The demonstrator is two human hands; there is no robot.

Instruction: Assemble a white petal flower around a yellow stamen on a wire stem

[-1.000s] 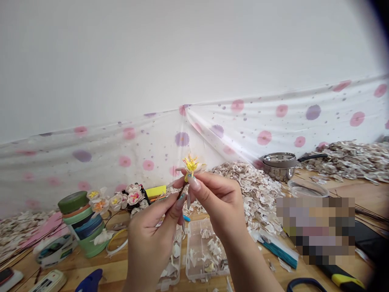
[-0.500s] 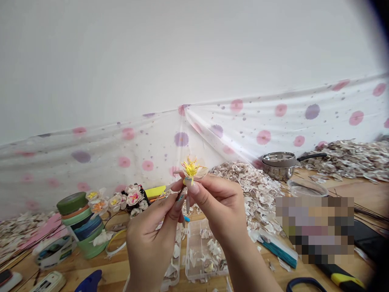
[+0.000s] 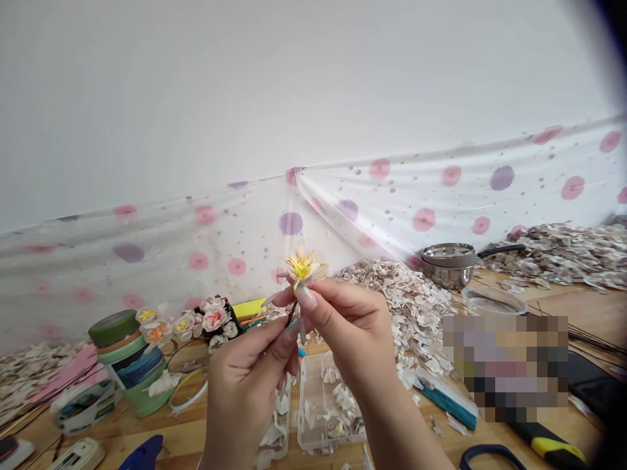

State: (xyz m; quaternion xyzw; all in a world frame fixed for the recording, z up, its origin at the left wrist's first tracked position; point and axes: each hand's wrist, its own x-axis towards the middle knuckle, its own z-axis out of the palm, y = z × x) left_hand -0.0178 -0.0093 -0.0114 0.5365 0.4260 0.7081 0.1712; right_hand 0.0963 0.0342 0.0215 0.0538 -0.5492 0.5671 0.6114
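Note:
Held up in the middle of the view is a small flower with a spiky yellow centre, red-tipped strands and pale, thin petals. My right hand pinches the flower's base between thumb and fingers, with petals on that side. Lower and to the left, my left hand has thumb and forefinger closed on the dark thin stem. The flower stands upright, leaning slightly. Beneath the hands lies a clear compartment box with pale petals in it.
Petal heaps spread behind and right. Finished flowers and a green jar stand left. Metal bowls, a clear dish, teal strands and a black-yellow tool are right. A dotted sheet covers the lower wall.
The flower has shifted slightly left and turned a little. My left fingers sit slightly lower, and more of the dark stem shows between my hands.

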